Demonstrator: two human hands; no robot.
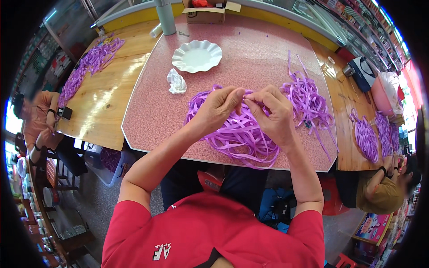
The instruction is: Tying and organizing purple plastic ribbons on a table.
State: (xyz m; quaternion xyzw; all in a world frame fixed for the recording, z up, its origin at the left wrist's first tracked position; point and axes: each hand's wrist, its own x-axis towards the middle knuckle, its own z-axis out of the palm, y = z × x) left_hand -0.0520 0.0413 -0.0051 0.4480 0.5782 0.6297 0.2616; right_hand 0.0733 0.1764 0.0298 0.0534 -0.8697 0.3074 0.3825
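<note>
Ribbon [245,145], flat, glossy and purple, is heaped in two tangles on one pink, speckled tabletop [147,107] with clipped corners: a broad, looping mound at the near edge, and a smaller, looser side heap [308,98] to its right. Above the broad mound, two bare hands are brought together: by the left hand [222,102] and the right hand [273,111], thumbs and fingertips pinched closed, a short bit of ribbon is gripped; whether it is knotted cannot be told. Farther back are set one smooth white plate [196,56] with a scalloped rim, one crumpled white tissue [177,81], one pale green cylindrical tumbler [166,20] and one brown cardboard box [204,17]. The tabletop is flanked by two varnished wooden tables: on the left table [103,98], one long purple pile [87,64] is spread; on the right table [346,152], at least three purple bundles [366,139] are laid. One person is seen at each side.
</note>
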